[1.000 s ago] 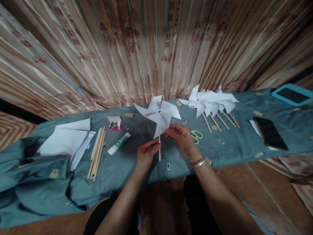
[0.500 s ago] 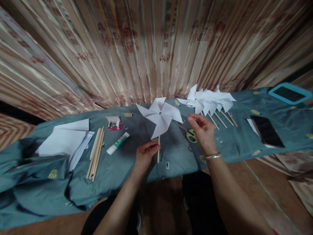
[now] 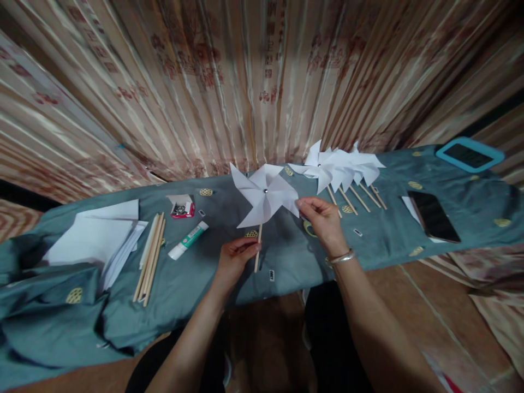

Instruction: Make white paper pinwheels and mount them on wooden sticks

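A white paper pinwheel [image 3: 262,203] with a silver pin at its centre stands over the middle of the cloth. My left hand [image 3: 235,261] pinches its wooden stick between thumb and fingers. At the pinwheel's right blade, my right hand [image 3: 325,222] is closed with thumb and fingertips on the blade's tip. Behind my right hand the scissors [image 3: 310,229] are mostly hidden, only part of a green handle showing. Several other paper pinwheels [image 3: 344,166] lie overlapped in a row at the back right, sticks toward me.
On the left are white paper sheets [image 3: 90,237], wooden sticks [image 3: 150,262], a glue stick [image 3: 188,240] and an open small box of pins [image 3: 182,208]. A dark phone [image 3: 434,215] and a blue-framed device [image 3: 470,154] lie right. A patterned curtain [image 3: 245,98] hangs behind the table.
My right hand has moved left and now touches the pinwheel's right blade. The pinwheel has turned slightly. My left hand keeps its hold on the stick; the whole view has shifted a little.
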The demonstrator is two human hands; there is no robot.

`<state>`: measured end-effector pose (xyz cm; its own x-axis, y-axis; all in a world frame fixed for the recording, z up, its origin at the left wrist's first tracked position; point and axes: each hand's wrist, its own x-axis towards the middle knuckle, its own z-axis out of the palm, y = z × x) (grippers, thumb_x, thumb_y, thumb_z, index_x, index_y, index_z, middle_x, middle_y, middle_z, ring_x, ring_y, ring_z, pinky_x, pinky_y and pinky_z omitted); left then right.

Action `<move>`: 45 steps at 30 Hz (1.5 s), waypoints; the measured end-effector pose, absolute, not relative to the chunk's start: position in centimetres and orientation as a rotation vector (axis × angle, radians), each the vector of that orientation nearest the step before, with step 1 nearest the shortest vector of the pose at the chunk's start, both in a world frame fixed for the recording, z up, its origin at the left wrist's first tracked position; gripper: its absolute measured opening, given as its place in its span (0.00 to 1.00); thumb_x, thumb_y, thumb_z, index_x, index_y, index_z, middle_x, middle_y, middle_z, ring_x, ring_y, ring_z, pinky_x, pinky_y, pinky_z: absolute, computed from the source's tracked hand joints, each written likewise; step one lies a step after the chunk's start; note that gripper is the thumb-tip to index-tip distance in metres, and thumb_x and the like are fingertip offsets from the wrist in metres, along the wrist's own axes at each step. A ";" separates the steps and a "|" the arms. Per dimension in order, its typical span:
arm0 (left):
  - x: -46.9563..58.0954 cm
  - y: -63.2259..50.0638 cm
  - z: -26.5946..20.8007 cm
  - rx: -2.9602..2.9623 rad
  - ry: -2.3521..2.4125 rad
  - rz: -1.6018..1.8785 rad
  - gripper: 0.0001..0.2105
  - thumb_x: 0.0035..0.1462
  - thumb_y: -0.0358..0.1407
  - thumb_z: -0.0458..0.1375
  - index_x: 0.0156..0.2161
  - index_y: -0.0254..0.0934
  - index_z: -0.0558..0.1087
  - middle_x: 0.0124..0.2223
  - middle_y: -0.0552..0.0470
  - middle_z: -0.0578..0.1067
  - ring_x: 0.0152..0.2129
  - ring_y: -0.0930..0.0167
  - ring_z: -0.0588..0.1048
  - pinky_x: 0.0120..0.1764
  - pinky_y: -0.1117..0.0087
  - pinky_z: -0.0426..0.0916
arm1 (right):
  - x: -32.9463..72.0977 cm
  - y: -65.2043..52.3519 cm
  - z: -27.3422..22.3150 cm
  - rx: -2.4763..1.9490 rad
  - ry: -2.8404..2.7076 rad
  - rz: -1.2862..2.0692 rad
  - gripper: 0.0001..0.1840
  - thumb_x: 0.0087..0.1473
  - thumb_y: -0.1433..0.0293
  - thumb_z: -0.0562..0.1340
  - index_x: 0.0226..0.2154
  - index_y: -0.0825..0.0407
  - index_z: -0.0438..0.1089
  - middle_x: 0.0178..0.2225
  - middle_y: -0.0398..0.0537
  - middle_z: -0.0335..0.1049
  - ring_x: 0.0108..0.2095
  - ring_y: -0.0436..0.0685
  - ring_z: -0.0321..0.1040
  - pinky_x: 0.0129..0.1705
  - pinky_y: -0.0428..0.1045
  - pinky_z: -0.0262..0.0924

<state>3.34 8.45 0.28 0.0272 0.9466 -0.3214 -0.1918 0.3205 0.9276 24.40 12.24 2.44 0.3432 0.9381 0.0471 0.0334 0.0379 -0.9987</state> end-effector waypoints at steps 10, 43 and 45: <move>3.2 8.3 0.4 0.827 1.238 1.114 0.11 0.31 0.37 0.71 0.25 0.36 0.80 0.24 0.51 0.79 0.20 0.74 0.71 0.28 0.72 0.67 | 22.1 11.4 2.7 -1.281 -0.902 1.164 0.16 0.34 0.57 0.74 0.19 0.51 0.75 0.18 0.40 0.68 0.20 0.47 0.58 0.24 0.45 0.52; 3.4 8.4 0.1 0.891 1.236 1.087 0.11 0.33 0.38 0.70 0.27 0.35 0.80 0.24 0.52 0.78 0.20 0.74 0.71 0.29 0.73 0.67 | 20.2 10.3 3.3 -1.200 -1.112 1.347 0.19 0.39 0.52 0.71 0.20 0.52 0.76 0.19 0.43 0.72 0.21 0.48 0.61 0.25 0.45 0.56; 3.3 8.3 0.3 0.871 1.239 1.075 0.12 0.32 0.38 0.71 0.27 0.35 0.80 0.23 0.52 0.78 0.20 0.75 0.70 0.28 0.73 0.66 | 21.5 10.8 3.5 -1.219 -1.029 1.243 0.19 0.40 0.52 0.70 0.19 0.51 0.75 0.19 0.43 0.73 0.20 0.47 0.60 0.23 0.45 0.55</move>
